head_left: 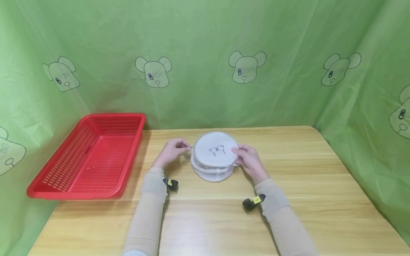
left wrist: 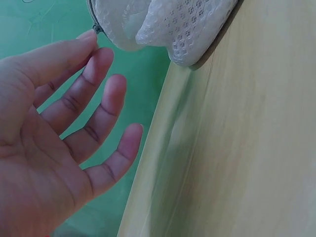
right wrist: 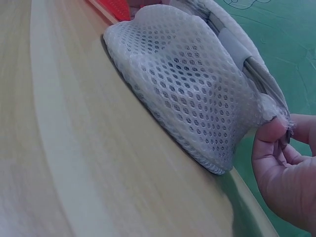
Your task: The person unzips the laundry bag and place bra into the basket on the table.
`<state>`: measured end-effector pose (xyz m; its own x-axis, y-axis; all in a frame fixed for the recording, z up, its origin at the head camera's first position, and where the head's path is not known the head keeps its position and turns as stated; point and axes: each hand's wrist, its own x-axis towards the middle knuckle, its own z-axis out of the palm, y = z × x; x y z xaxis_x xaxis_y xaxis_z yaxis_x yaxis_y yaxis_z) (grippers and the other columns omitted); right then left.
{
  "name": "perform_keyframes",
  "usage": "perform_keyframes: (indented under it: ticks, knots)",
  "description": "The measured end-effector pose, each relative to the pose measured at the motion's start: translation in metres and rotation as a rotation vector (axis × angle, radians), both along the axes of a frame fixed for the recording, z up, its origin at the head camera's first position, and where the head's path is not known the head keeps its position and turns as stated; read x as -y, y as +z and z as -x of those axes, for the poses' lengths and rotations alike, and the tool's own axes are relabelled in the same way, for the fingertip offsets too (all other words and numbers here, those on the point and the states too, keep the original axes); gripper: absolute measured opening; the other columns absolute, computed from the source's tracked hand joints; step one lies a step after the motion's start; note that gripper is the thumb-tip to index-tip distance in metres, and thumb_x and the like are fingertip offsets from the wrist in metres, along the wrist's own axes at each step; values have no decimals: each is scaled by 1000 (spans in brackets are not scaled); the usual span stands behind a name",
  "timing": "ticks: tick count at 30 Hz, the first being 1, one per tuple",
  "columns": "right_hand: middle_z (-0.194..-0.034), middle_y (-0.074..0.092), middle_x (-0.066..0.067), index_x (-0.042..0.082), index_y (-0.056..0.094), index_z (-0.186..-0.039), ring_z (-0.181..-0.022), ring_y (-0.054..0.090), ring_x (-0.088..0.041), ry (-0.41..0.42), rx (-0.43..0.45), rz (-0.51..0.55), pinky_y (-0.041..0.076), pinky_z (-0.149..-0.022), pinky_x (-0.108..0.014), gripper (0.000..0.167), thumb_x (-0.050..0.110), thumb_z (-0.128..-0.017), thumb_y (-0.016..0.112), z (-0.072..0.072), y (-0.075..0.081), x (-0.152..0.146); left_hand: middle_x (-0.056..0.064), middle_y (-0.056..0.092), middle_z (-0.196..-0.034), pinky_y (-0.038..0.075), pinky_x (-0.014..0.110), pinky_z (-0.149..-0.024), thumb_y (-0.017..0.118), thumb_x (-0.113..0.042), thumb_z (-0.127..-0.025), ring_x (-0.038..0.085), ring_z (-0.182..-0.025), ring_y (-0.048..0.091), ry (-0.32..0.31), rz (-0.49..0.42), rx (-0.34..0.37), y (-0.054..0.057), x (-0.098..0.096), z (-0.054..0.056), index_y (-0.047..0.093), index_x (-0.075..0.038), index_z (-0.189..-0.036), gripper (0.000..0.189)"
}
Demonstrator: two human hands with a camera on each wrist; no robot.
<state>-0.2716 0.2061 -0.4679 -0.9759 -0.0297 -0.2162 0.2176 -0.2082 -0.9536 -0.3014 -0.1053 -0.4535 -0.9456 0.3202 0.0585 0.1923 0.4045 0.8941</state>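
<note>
A round white mesh laundry bag point(head_left: 215, 142) stands on the table, its lid marked with a small line drawing. Honeycomb mesh point(right wrist: 177, 74) sags in folds around its side in the right wrist view. My left hand point(head_left: 171, 151) is at the bag's left edge, thumb and index finger pinching a small grey zipper pull point(left wrist: 98, 28); its other fingers spread loosely in the left wrist view. On the right, my right hand point(head_left: 251, 160) pinches the bag's upper rim, thumb on top of the lid and fingers curled beneath.
A red slotted plastic basket point(head_left: 112, 160) stands at the table's left side. The wooden table point(head_left: 320, 199) meets a green curtain point(head_left: 198, 96) with mouse-head prints at the back. Black wrist devices point(head_left: 253, 202) jut inward from both sleeves.
</note>
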Motion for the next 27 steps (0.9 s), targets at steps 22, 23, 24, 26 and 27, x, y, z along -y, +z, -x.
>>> perform_keyframes:
  ticks: [22,23,24,26,27]
  knots:
    - [-74,64,3,5,57,-100,-58,55,-5,-46,3,13,49,-52,-14,11,2,-91,62,-1,1,1,18,68,-101,46,33,-88,71,-14,-88,36,-100,62,-78,-14,39,1,3,0,67,-3,-102,18]
    - [-75,64,4,5,57,-100,-58,56,-5,-47,3,12,49,-52,-14,11,2,-91,62,-1,1,1,18,69,-101,46,34,-89,71,-14,-88,35,-100,63,-83,-18,37,1,4,0,68,-3,-101,18]
    - [-75,64,4,5,57,-101,-58,56,-5,-48,3,12,49,-53,-14,12,2,-91,62,-1,1,1,17,69,-100,46,35,-90,71,-14,-87,35,-100,63,-89,-22,36,0,4,0,68,-4,-100,17]
    - [-76,64,4,4,56,-102,-58,55,-5,-52,4,5,49,-53,-14,13,3,-91,62,-1,0,0,17,69,-100,46,36,-91,72,-14,-87,33,-99,64,-101,-26,33,1,4,0,68,-4,-99,16]
    - [-76,64,4,4,55,-103,-59,55,-5,-50,3,3,49,-53,-14,14,3,-92,62,-1,0,0,17,69,-100,47,36,-91,72,-15,-87,32,-98,64,-106,-25,31,1,4,0,68,-5,-99,15]
